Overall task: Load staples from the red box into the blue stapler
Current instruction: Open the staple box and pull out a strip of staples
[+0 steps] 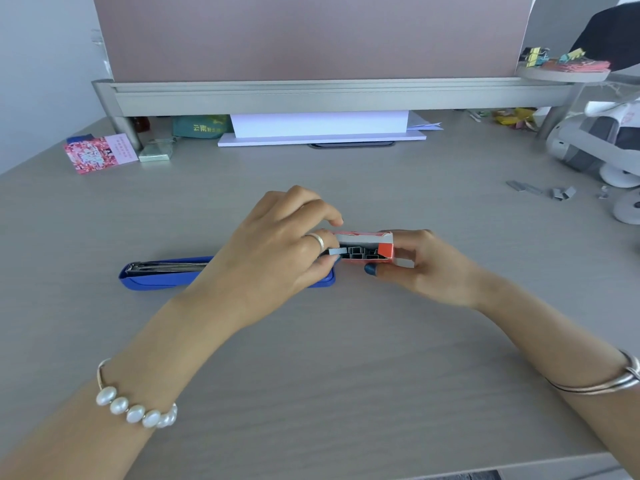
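Observation:
The blue stapler (162,276) lies opened flat on the grey desk, its metal staple channel (166,267) facing up; my left forearm hides its right half. My right hand (420,268) holds the small red staple box (375,249) just right of the stapler, open end toward the left, grey staples showing inside. My left hand (277,251) pinches a grey strip of staples (336,252) at the mouth of the box between thumb and fingers.
Loose staple strips (542,190) lie at the far right near a white device (602,150). A pink printed card (98,153) and a small silver box (156,153) sit at the back left. A monitor stand and white shelf (322,135) run along the back.

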Demonstrator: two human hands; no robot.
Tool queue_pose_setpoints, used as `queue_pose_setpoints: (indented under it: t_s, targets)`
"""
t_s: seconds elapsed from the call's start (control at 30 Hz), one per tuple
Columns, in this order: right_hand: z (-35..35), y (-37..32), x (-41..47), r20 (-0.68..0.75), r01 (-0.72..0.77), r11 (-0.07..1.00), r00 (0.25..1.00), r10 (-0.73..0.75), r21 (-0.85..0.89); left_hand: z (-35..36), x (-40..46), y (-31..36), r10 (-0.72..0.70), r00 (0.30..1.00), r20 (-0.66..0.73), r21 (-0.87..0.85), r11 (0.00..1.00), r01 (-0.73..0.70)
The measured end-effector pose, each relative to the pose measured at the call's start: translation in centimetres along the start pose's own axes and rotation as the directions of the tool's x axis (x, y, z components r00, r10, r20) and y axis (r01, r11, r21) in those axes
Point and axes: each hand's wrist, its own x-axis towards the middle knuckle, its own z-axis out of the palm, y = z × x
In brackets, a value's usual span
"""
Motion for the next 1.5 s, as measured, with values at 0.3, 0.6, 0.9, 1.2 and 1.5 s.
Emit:
queue_pose_setpoints:
  t_s: [0.3, 0.6, 0.9, 1.2, 1.5]
  targets:
    - [-0.2, 0.4, 0.1, -0.024, -0.005, 1.0, 1.0, 0.005, -0.03, -0.9, 0.1, -0.5, -0.033, 0.998, -0.051, -0.104, 0.994, 0.028]
    - [-1.4, 1.4, 0.2, -0.178, -0.064, 0.997, 0.982, 0.056, -0.039, -0.2, -0.7, -0.4, -0.031, 0.995, 0.093, -0.321, 0.945, 0.059]
    - [-1.5, 1.6, 0.3, -0.213, -0.109, 0.993, 0.972, 0.097, -0.043, 2.8, -1.5, 0.1, 0.114, 0.966, 0.234, -0.159, 0.984, -0.078]
    - [-1.5, 1.4, 0.3, -0.207, -0.129, 0.99, 0.972, 0.115, -0.056, 2.0, -1.5, 0.4, -0.071, 0.944, 0.321, -0.342, 0.921, 0.185]
    - [-1.7, 0.9, 0.2, -0.192, -0.044, 0.997, 0.98, 0.055, 0.061, 1.0, -0.4, -0.2, -0.393, 0.917, -0.069, -0.524, 0.796, 0.302]
